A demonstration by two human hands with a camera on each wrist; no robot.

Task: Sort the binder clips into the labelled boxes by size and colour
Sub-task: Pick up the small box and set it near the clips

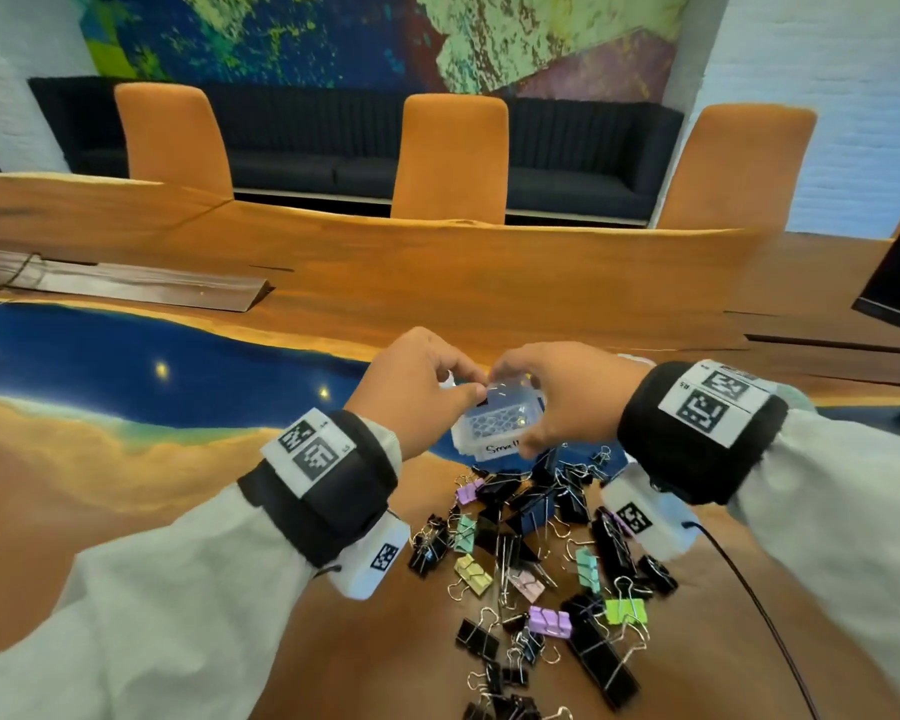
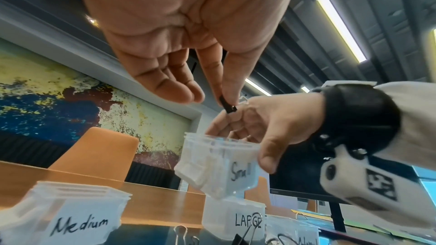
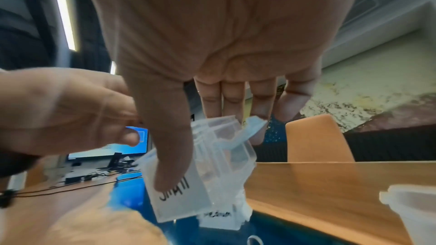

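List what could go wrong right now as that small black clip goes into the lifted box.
1. The Small box is tilted in the right hand, off the table; a clip could slide out.
2. The left hand pinches the black clip by fingertips; a slipping grip drops it into the unsorted clip pile.

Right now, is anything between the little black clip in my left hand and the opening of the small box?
Nothing visible. The left hand pinches the black clip just above the small box, which the right hand holds tilted. Its fingers rest along the rim, and the lid is off.
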